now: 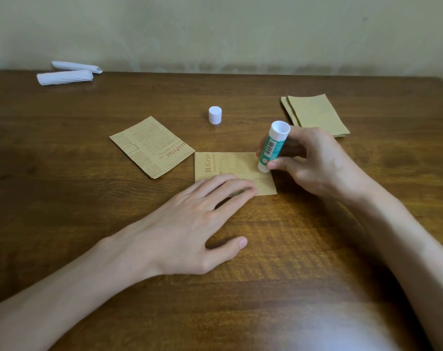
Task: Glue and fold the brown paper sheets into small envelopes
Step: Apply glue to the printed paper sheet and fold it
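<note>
- While the left hand point(190, 219) lies flat, its fingers spread and its fingertips pressing on the near edge of the printed brown paper sheet point(234, 164), the right hand point(314, 160) works at the sheet's right side.
- The right hand's grip is pinched around a green-and-white glue stick point(272, 149), tilted, with its lower end touching the sheet near the right edge.
- The sheet lies on the brown wooden surface point(240, 262), directly between the two hands.
- A folded printed brown paper envelope point(152, 147) lies just left of the sheet, apart from both hands.
- The small white cylindrical cap point(214, 114) stands upright behind the sheet.
- A stack of plain brown paper sheets point(316, 115) lies behind the right hand.
- Two white paper rolls point(68, 73) lie at the far left corner.
</note>
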